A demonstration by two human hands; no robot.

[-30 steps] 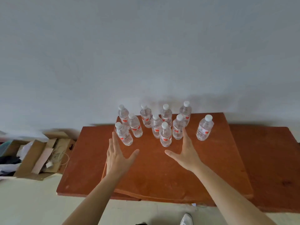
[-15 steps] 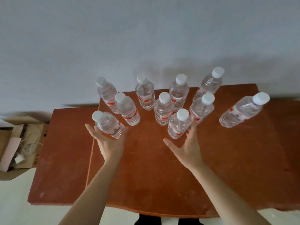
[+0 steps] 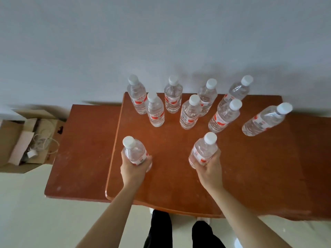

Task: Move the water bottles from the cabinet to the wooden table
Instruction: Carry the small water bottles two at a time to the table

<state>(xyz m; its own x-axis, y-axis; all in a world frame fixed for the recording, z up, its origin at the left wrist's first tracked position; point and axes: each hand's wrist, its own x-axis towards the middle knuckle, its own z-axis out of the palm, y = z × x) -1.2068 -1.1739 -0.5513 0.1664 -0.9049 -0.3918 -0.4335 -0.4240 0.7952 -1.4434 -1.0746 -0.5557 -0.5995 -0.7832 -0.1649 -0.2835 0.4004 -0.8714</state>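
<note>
Water bottles (image 3: 155,111) number ten, clear with white caps and red labels: eight stand grouped at the back of the reddish wooden surface (image 3: 179,179), near the wall (image 3: 161,42), two are held nearer its front. Each hand's grip is clamped on one: left hand (image 3: 134,170) round the left bottle (image 3: 133,151), right hand (image 3: 209,170) round the right bottle (image 3: 203,149). One cardboard box (image 3: 10,140) lies on the floor, left

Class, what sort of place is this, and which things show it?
Probably a plain storeroom or spare room indoors: a bare pale wall, water bottles standing on a reddish wooden top, and an open cardboard box of cables on the floor.
</note>
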